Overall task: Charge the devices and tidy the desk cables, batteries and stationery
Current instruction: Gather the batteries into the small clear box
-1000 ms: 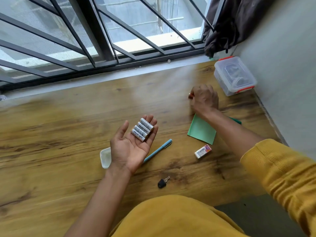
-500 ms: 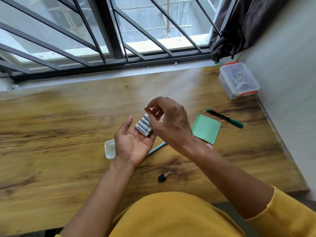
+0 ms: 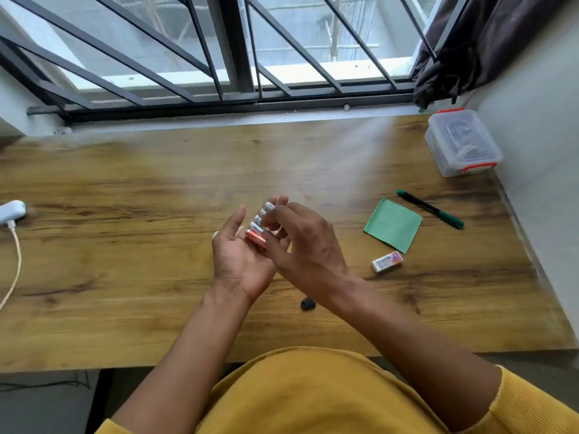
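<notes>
Battery-gathering step: left hand (image 3: 241,261), spread palm-up, carries batteries (image 3: 261,225); right hand (image 3: 300,242) pinches the orange-ended cell; next probably needs a container.

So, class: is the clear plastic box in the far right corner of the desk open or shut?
Shut. The clear plastic box has its lid seated flat on top, and an orange clip sits folded against its near edge.

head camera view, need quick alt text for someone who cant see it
A person's left hand cradles a row of batteries over a wooden desk while the right hand adds to them. Green paper, pen and eraser lie right.
</notes>
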Demonstrator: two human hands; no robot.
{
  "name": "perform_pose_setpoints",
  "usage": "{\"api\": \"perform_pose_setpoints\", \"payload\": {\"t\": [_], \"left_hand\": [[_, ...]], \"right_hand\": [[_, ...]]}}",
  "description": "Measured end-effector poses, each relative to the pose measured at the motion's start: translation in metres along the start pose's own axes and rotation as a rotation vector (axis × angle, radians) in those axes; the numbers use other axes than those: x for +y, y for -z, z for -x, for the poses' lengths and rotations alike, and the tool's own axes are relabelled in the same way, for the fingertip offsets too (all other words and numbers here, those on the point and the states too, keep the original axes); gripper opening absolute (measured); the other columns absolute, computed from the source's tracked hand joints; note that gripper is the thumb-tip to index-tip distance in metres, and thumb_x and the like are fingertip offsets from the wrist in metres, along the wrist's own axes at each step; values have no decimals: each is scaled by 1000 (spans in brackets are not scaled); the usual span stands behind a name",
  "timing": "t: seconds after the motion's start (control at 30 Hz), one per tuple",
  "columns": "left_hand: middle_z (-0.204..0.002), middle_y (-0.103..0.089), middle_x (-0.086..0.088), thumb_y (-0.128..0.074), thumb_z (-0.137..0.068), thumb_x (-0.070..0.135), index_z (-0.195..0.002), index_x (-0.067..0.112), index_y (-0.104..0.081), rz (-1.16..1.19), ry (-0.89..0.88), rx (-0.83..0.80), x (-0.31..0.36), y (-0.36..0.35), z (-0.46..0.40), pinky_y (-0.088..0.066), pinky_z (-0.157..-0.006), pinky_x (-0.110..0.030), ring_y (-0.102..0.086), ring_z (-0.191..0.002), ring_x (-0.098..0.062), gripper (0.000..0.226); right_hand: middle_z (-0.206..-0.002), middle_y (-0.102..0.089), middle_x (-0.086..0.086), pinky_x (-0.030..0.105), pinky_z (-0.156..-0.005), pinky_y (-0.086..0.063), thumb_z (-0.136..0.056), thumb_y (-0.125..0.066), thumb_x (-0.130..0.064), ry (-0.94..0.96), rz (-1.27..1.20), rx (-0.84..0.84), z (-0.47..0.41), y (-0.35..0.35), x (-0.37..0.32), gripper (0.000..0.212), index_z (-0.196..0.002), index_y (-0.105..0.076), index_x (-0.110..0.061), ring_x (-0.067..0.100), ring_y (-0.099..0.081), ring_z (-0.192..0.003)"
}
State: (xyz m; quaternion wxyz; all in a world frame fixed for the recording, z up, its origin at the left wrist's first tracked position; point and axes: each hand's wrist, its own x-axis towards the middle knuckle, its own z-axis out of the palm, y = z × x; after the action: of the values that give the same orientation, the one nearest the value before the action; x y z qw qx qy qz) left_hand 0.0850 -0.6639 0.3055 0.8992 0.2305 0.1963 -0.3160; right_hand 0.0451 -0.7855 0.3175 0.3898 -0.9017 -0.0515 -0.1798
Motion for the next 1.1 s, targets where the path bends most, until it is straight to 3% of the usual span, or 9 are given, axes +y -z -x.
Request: {"api": "perform_pose_setpoints", "payload": {"t": [0.1, 0.2, 0.27, 0.37, 0.5, 0.63, 0.83, 0.97, 1.1], "left_hand": [[-124, -72, -22, -54, -106, 36, -136, 0, -58, -14, -21, 50, -6, 9, 14, -60, -97, -45, -74, -113, -36, 47], [-135, -68, -24, -57, -104, 29, -144, -3, -54, -2, -53, 85, -9, 26, 27, -64, -93, -43, -72, -118, -35, 51], [-124, -72, -17, -62, -102, 23, -142, -1, -57, 13, -64, 123, -10, 37, 35, -63, -94, -41, -74, -110, -28, 47], [-103, -70, -9, -69, -98, 16, -122, 5, -68, 2, -51, 170, -9, 51, 49, -66, -81, -33, -72, -91, -17, 27], [-87, -57, -2, -72, -98, 19, -112, 11, -63, -33, 8, 163, -7, 63, 68, -54, -54, -17, -54, -71, -8, 18], [-77, -48, 3, -77, -92, 20, -99, 13, -61, -107, 44, 147, -6, 73, 91, -45, -45, -11, -44, -62, -4, 18], [-66, -39, 5, -75, -94, 29, -73, 20, -55, -144, 133, 142, -23, 103, 135, -33, -35, -12, -36, -48, -4, 31], [-61, -36, 7, -75, -93, 36, -73, 20, -53, -60, 200, 181, -43, 134, 161, -28, -36, -11, -34, -44, -3, 34], [-62, -36, 7, -79, -89, 36, -73, 19, -55, -7, 241, 216, -56, 158, 181, -30, -37, -12, -33, -46, -3, 33]], "right_hand": [[-92, -72, -5, 38, -68, -56, -92, -70, -21, -60, -69, 9, 4, 5, 1, 8, -99, -70, -16, 11, -66, -77], [-84, -71, -10, 22, -62, -51, -96, -72, -23, -159, -151, -30, 9, 6, 2, 5, -96, -71, -18, 6, -66, -73], [-81, -71, -11, 16, -61, -49, -96, -71, -23, -261, -226, -65, 15, 6, 2, 5, -97, -73, -18, 4, -68, -73], [-83, -72, -9, 24, -69, -57, -97, -70, -24, -366, -266, -108, 27, 3, 0, 6, -100, -74, -21, 5, -70, -79], [-83, -75, -3, 41, -75, -63, -99, -68, -31, -491, -366, -140, 50, -2, -12, 7, -97, -73, -27, 13, -73, -81], [-84, -77, -2, 18, -60, -51, -101, -67, -27, -599, -435, -124, 79, -7, -33, 11, -100, -73, -18, 9, -73, -75], [-90, -79, 5, 30, -61, -51, -102, -67, -23, -793, -582, -121, 138, -27, -58, 14, -103, -74, -12, 15, -70, -75], [-90, -78, 7, 24, -58, -48, -102, -66, -21, -984, -711, -89, 181, -39, -65, 15, -104, -75, -9, 13, -68, -72], [-91, -78, 6, 21, -55, -48, -102, -67, -21, -1046, -684, -67, 210, -41, -69, 19, -109, -75, -6, 12, -68, -73]]}}
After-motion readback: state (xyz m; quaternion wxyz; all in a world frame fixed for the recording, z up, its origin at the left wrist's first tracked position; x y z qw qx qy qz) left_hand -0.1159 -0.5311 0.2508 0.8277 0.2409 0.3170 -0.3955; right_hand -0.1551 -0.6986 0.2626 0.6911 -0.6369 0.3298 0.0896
